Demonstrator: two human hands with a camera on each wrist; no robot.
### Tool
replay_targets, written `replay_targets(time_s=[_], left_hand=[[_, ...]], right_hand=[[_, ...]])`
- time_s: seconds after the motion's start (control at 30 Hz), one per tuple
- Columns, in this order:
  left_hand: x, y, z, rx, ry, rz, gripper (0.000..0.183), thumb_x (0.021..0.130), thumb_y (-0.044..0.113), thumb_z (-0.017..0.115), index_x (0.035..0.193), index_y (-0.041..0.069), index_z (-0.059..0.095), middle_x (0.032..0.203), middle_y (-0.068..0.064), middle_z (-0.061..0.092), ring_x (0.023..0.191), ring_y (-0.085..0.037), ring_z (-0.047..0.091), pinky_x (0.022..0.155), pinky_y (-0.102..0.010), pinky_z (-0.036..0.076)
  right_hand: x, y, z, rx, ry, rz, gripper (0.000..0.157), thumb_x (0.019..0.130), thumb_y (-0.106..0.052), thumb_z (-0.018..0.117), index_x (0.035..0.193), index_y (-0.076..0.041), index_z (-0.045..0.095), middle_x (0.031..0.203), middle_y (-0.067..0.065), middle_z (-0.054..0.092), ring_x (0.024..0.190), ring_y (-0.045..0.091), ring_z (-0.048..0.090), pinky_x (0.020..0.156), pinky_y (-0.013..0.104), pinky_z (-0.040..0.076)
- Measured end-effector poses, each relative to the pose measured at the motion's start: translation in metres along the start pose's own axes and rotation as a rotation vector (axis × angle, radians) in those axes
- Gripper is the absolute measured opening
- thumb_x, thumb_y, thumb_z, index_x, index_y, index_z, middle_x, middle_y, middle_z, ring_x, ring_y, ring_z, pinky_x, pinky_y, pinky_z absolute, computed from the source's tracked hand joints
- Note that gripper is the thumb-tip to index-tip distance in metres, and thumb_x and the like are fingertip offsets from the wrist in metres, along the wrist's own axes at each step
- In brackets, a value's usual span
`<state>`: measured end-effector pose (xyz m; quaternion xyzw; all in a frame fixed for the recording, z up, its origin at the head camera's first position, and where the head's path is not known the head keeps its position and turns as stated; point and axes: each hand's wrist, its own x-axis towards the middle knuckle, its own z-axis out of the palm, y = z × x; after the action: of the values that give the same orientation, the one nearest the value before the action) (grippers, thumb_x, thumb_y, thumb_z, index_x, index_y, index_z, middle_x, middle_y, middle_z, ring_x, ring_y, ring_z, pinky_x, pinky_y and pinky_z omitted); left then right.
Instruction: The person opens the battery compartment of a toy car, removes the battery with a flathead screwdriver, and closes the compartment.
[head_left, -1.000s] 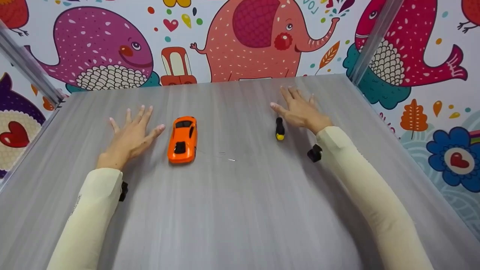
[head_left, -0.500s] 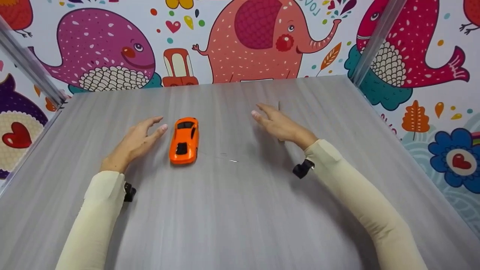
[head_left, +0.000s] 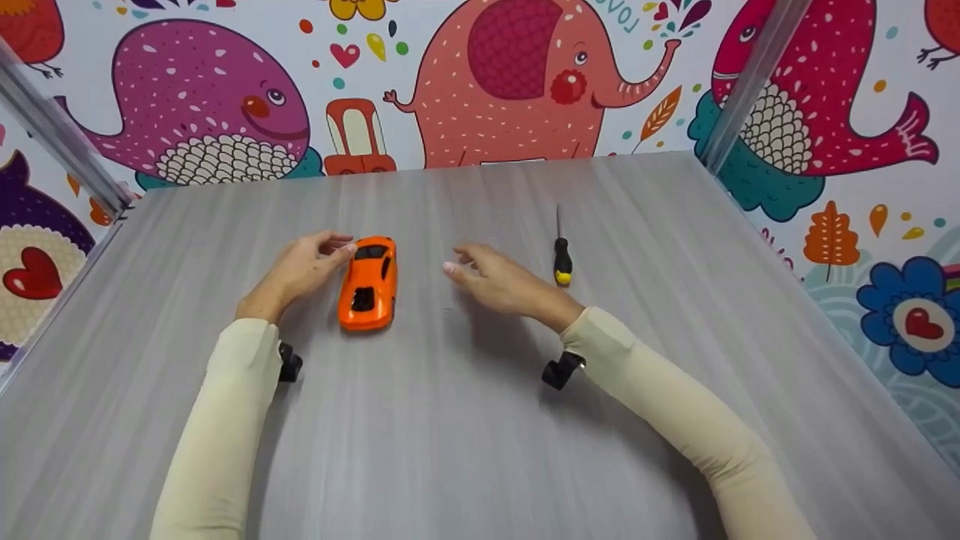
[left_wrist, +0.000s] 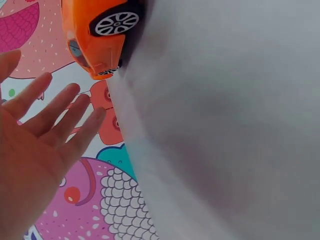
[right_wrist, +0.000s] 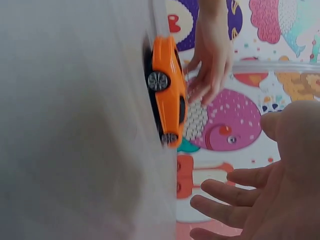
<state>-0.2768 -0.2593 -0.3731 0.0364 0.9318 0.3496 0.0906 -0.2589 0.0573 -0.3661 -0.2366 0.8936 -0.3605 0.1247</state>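
Only the head view shows the screwdriver (head_left: 562,256); the right wrist view shows wheels (right_wrist: 159,81) of the orange car (head_left: 368,285) on the table (head_left: 420,435). The left hand (head_left: 298,266) is just beside this car, the right hand (head_left: 501,283) between both, fingers loosely extended.

A small indoor booth is shown, enclosed at the back and on both sides by printed walls that are set around a grey, wood-grained table (head_left: 420,450). A children's theme is given to the walls: a purple whale (head_left: 210,82), a pink elephant (head_left: 510,124), a red sea creature (head_left: 834,67) and a blue flower (head_left: 874,307) are drawn on them. The far corners are marked by a left post (head_left: 60,133) and a right post (head_left: 752,90). A recording set-up is suggested by a black device (head_left: 290,363) worn at the wrist. Whether the booth is housed in a home, nursery or studio cannot be told.
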Motion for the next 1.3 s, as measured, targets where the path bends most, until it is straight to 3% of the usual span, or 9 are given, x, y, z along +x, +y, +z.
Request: replay_targets(time_s=[0.33, 0.57, 0.73, 0.83, 1.03, 1.2, 1.3], left_hand=[[0.018, 0.001, 0.004, -0.05, -0.012, -0.06, 0.057, 0.106, 0.042, 0.046, 0.152, 0.009, 0.041, 0.149, -0.018, 0.048, 0.135, -0.036, 0.045, 0.118, -0.053, 0.035], [0.026, 0.007, 0.004, -0.049, -0.078, -0.121, 0.063, 0.105, 0.045, 0.045, 0.155, 0.01, 0.034, 0.157, -0.019, 0.04, 0.143, -0.038, 0.039, 0.122, -0.056, 0.029], [0.029, 0.009, 0.003, -0.094, -0.103, -0.139, 0.062, 0.105, 0.041, 0.043, 0.157, 0.01, 0.029, 0.159, -0.02, 0.036, 0.139, -0.038, 0.043, 0.119, -0.054, 0.034], [0.029, 0.007, 0.004, -0.117, -0.119, -0.142, 0.062, 0.106, 0.04, 0.043, 0.158, 0.01, 0.027, 0.159, -0.02, 0.035, 0.135, -0.036, 0.046, 0.117, -0.051, 0.039], [0.031, 0.006, 0.006, -0.103, -0.172, -0.137, 0.067, 0.106, 0.041, 0.045, 0.161, 0.012, 0.02, 0.16, -0.022, 0.032, 0.131, -0.034, 0.047, 0.113, -0.049, 0.044], [0.033, 0.006, 0.007, -0.112, -0.229, -0.161, 0.073, 0.105, 0.044, 0.046, 0.162, 0.013, 0.013, 0.157, -0.024, 0.035, 0.124, -0.032, 0.049, 0.116, -0.049, 0.04], [0.033, 0.004, 0.007, -0.117, -0.242, -0.17, 0.074, 0.104, 0.047, 0.046, 0.162, 0.012, 0.013, 0.154, -0.023, 0.039, 0.119, -0.03, 0.051, 0.116, -0.048, 0.041]], right_hand=[[0.01, -0.031, 0.026, -0.065, -0.096, 0.071, 0.066, 0.102, -0.053, 0.049, 0.153, -0.012, 0.039, 0.151, 0.008, 0.05, 0.137, 0.024, 0.05, 0.114, 0.045, 0.043], [0.021, -0.048, 0.043, -0.112, -0.132, 0.097, 0.072, 0.097, -0.052, 0.059, 0.153, -0.011, 0.039, 0.149, 0.009, 0.052, 0.133, 0.022, 0.053, 0.112, 0.042, 0.046], [0.028, -0.05, 0.053, -0.096, -0.144, 0.115, 0.079, 0.092, -0.049, 0.069, 0.153, -0.009, 0.039, 0.147, 0.011, 0.053, 0.128, 0.022, 0.056, 0.109, 0.04, 0.048], [0.032, -0.049, 0.06, -0.097, -0.138, 0.126, 0.084, 0.089, -0.048, 0.073, 0.153, -0.007, 0.038, 0.143, 0.011, 0.056, 0.123, 0.021, 0.058, 0.105, 0.037, 0.051], [0.04, -0.049, 0.071, -0.114, -0.115, 0.197, 0.095, 0.083, -0.049, 0.079, 0.155, -0.005, 0.034, 0.127, 0.009, 0.06, 0.096, 0.017, 0.057, 0.082, 0.029, 0.05], [0.046, -0.049, 0.08, -0.133, -0.079, 0.155, 0.075, 0.079, -0.045, 0.084, 0.139, -0.013, 0.053, 0.125, 0.003, 0.062, 0.096, 0.015, 0.054, 0.087, 0.03, 0.049], [0.048, -0.049, 0.084, -0.164, -0.072, 0.123, 0.061, 0.078, -0.044, 0.085, 0.128, -0.02, 0.059, 0.114, -0.002, 0.063, 0.098, 0.014, 0.053, 0.088, 0.03, 0.049]])
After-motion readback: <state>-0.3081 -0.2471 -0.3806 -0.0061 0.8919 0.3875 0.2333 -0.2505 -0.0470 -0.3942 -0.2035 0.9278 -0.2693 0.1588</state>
